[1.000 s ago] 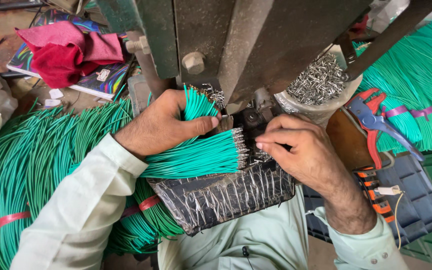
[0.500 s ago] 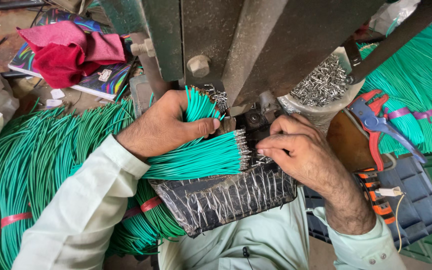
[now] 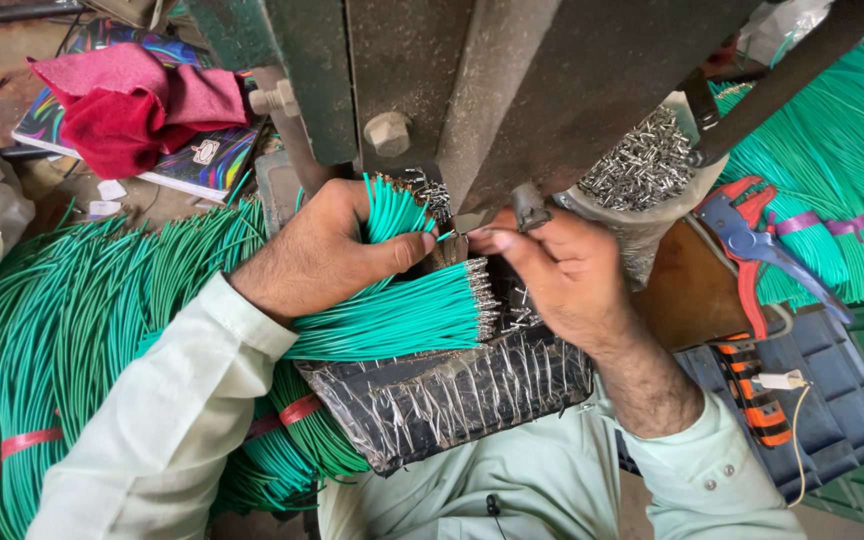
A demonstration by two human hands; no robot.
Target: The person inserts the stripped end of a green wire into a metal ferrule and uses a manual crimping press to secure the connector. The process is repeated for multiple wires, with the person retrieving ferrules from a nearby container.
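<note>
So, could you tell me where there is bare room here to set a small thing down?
Little: bare brown board between the metal clip bowl and the red-handled cutters, and the dark tray's flat top. Crowded around both hands under the press, with green wire bundles either side.

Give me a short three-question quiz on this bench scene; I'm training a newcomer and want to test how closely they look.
1. True or false: the left hand grips a bundle of green wires.
2. What lies beside the red-handled cutters, just above them?
A. a heap of small metal terminals
B. a coil of rope
C. a glass jar
3. Fill in: the right hand has its fingers pinched under the dark metal ____.

Key: 1 true; 2 A; 3 machine.
</note>
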